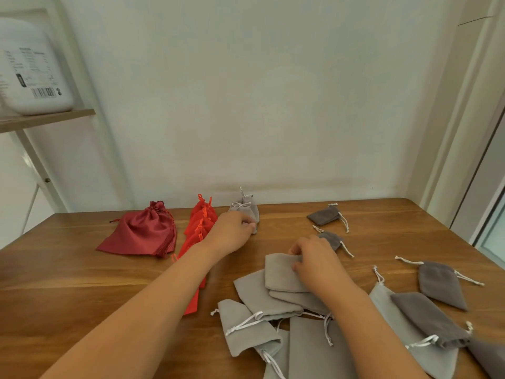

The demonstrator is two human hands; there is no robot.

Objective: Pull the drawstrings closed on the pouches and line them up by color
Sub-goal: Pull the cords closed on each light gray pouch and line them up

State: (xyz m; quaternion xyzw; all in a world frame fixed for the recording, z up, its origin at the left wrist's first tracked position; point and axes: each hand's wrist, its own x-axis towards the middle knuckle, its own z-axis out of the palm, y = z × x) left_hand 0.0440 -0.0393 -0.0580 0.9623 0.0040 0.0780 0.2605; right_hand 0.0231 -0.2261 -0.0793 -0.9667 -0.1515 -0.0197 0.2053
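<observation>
Okay, wooden table (82,283) against a white wall (246,105), shelf (46,120) off left. Pinching a cinched grey pouch (246,210) with left hand (231,235) beside the red pouches (200,222), gripping a loose grey pouch (280,273) with right hand (317,259).

white container (32,69) on shelf (49,117): printed label and barcode, text too blurred to read.

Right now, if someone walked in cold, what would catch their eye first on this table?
First the reds at the back left: dark red pouches and, beside them, a row of bright red pouches running toward the camera. Then the hands: the left hand holds the closed grey pouches at the back centre, while the right hand pinches a grey pouch atop the loose heap at the front right.
</observation>
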